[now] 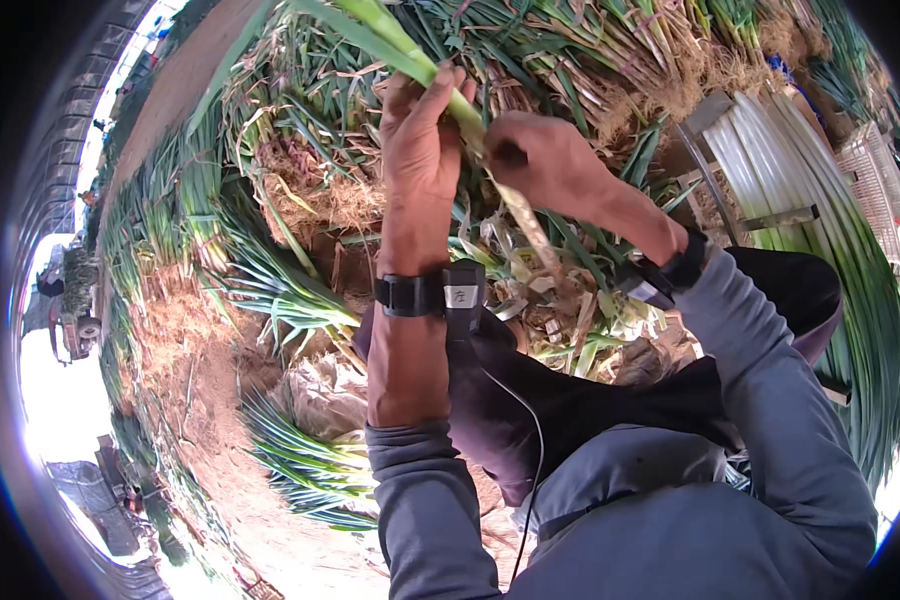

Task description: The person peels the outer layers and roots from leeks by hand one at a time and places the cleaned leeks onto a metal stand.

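Observation:
A long green onion [519, 218] slants across the upper middle, green leaves up and its pale, dirt-stained lower end pointing down. My left hand [422, 145] is closed round its stalk, just below where the leaves spread. Lower on the same stalk, my right hand [555, 165] has its fingers curled in a pinch against the onion; what exactly the fingertips grip is partly hidden. Below both hands lies a heap of stripped leaves and pale skins [570, 310].
Bundles of unpeeled green onions with shaggy roots [320, 200] lie along the left and back. At right, white-stemmed cleaned onions [770, 150] rest against a metal frame [710, 180], beside a pale plastic crate [875, 185]. My bent legs [590, 395] are below.

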Tool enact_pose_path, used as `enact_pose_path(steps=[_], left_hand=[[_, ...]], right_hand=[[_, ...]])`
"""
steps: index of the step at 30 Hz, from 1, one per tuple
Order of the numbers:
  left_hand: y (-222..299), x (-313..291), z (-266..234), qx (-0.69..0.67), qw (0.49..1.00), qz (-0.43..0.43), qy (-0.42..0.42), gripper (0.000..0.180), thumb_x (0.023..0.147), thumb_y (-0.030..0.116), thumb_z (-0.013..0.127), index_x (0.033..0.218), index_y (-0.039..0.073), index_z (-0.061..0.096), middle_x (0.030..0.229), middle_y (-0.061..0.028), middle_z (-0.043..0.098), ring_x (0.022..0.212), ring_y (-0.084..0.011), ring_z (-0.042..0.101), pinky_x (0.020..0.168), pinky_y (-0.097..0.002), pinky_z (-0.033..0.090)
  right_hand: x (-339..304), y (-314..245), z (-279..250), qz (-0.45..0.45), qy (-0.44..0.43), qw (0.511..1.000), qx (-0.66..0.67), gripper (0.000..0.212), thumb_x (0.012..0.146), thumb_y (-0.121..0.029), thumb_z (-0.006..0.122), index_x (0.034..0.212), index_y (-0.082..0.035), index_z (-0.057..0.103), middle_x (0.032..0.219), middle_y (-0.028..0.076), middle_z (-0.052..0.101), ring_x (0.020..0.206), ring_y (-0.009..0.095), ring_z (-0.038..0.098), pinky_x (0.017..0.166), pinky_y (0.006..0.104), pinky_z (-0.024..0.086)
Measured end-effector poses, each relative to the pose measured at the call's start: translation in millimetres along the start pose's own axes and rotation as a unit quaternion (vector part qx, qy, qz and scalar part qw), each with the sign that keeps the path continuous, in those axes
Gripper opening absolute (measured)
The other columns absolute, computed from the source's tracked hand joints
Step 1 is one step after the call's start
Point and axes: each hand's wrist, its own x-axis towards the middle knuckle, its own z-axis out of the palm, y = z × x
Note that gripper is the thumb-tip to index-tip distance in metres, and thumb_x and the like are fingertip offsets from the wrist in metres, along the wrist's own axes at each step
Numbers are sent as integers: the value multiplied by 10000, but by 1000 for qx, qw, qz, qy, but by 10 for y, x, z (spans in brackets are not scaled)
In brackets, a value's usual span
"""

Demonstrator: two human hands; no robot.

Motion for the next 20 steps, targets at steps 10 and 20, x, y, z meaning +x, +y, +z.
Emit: enact_pose_path(steps=[10,20], left_hand=[[361,104,-60,18,993,116,29,315,876,48,750,1164,89,627,893,-48,696,822,-181,684,786,-375,602],[545,68,-152,71,977,178,93,194,936,118,712,1101,95,614,893,-34,668,714,-135,643,612,-276,555]], right_hand=[[-211,-194,-281,118,-39,984,129,123,960,-136,651,982,-31,589,745,91,652,587,115,622,553,296,499],[-1912,956,-23,224,-497,822,-168,353,965,-241,605,1289,-100,602,1027,184,700,980,246,684,948,423,520]])
